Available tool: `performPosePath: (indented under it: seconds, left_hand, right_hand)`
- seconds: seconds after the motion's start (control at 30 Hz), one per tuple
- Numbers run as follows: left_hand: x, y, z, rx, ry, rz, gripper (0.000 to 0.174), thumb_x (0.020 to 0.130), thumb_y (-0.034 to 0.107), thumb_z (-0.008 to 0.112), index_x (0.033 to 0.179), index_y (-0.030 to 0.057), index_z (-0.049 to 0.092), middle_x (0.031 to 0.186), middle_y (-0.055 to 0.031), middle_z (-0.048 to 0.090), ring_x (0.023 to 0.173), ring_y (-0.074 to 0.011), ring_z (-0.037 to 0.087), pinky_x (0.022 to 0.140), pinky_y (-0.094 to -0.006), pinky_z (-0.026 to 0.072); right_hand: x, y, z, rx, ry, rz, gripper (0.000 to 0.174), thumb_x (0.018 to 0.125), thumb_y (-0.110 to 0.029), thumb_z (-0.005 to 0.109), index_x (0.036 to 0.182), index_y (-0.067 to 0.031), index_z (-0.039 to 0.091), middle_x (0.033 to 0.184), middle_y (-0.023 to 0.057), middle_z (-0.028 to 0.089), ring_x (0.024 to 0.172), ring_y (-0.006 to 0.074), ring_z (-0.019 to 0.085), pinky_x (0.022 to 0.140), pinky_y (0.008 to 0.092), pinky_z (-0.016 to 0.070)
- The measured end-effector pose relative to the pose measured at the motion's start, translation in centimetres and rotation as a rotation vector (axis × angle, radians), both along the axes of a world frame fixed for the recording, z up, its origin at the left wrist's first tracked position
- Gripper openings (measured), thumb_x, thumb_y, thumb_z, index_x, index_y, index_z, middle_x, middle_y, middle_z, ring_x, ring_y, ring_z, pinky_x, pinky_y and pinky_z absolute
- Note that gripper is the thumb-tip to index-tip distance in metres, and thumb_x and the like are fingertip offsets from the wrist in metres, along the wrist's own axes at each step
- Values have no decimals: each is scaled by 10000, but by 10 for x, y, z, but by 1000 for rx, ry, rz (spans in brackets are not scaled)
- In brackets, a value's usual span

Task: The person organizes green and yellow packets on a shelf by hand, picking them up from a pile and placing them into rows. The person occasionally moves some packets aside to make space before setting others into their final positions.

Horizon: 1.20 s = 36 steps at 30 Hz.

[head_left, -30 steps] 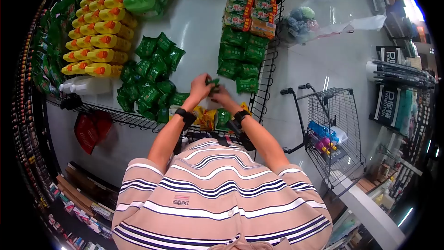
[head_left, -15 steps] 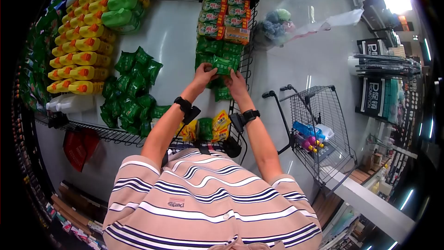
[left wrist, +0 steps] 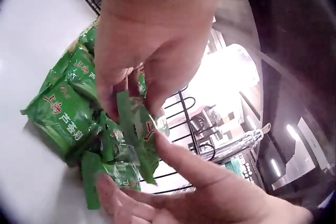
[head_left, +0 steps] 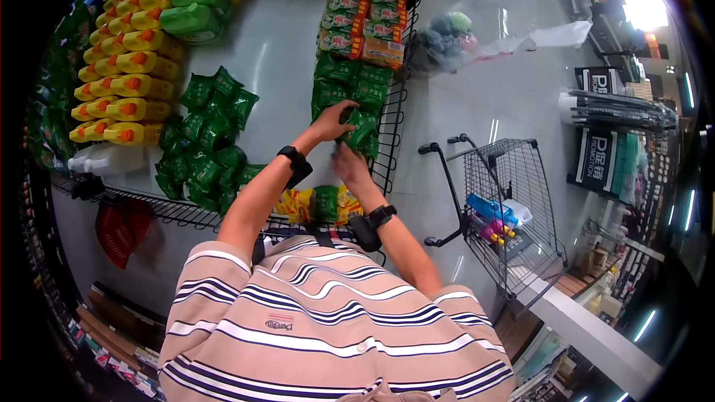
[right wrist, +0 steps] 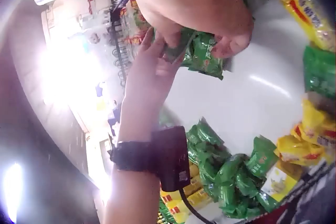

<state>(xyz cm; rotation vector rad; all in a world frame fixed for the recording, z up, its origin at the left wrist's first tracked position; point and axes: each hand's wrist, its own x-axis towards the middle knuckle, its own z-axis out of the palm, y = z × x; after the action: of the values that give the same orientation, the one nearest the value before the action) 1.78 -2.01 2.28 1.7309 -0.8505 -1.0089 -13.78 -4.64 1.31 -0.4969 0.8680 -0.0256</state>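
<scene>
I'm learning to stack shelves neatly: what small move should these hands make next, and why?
Probably lower the tilted green packet flat into its column. The left hand pinches it near the top and the right hand has its thumb against it, while a neighbouring packet lies much flatter.

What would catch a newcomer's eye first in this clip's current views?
Probably the striped shirt filling the head view's lower middle, and the rows of yellow bottles with orange caps at its upper left. Next might come the left hand and right hand at a green packet near the centre, then the wire cart at right.
</scene>
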Motion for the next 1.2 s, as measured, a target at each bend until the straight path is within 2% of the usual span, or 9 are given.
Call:
performPosePath:
  seconds: [0.1,0.3,0.37,0.47,0.57,0.77,0.97,1.03,1.2]
  left_hand:
    - [-1,3,7,-12,-39,-122,510,746,87,620,1206,111,403,1104,-142,509,1028,-284,498,850,-387,427]
    - [-5,-18,23,-55,-5,-125,381,788,106,577,1149,79,458,1035,-132,557,929,-251,550,788,-351,438]
    - [-12,-19,3,-133,-55,332,296,774,164,578,1037,47,512,896,-152,594,844,-287,577,710,-356,452]
    - [-24,5,-52,113,-170,642,286,763,211,588,975,29,532,822,-147,599,776,-298,583,687,-353,454]
    - [-34,34,-94,382,17,458,375,732,237,620,1027,32,510,896,-150,593,836,-297,575,701,-365,452]
    - [-39,40,-76,440,379,806,493,721,258,644,1103,20,442,1046,-157,548,961,-297,535,712,-388,450]
    - [-22,41,-85,360,257,743,456,741,260,651,1012,-24,421,1000,-195,544,832,-282,581,657,-387,478]
    - [-22,40,-80,143,609,941,392,743,232,657,956,-17,442,922,-176,565,741,-237,594,603,-349,494]
    - [-19,31,-68,110,668,982,361,759,180,636,1000,-28,467,897,-147,574,721,-212,591,582,-313,498]
  right_hand:
    - [-13,-7,0,-166,133,-228,430,804,-204,601,1168,-83,408,1061,67,473,871,200,524,634,307,404]
    - [-27,-52,-57,-557,-221,155,332,848,-181,534,1150,-111,417,1048,41,483,972,173,488,740,289,407]
    - [-8,-62,-28,13,-160,-224,282,860,-142,502,1123,-84,421,1041,48,493,976,183,493,745,291,415]
    - [9,-75,-31,-10,119,-120,220,854,-106,490,1054,-29,437,1033,66,501,944,194,517,710,276,429]
    - [15,-76,-55,-148,148,-133,202,844,-90,485,1008,23,452,1013,94,522,915,208,541,647,271,442]
    - [16,-72,-52,-309,276,16,179,820,-112,501,946,14,494,905,99,558,750,208,578,567,277,442]
    - [5,-53,-50,-415,301,169,260,813,-196,537,982,-6,488,882,95,564,757,209,575,609,311,450]
    - [11,-47,-36,-470,309,120,289,809,-220,546,997,-9,482,870,95,566,762,220,573,634,323,452]
    - [29,-48,-19,-1653,590,236,525,793,-255,569,1221,-24,371,1194,223,409,978,353,500,811,402,421]
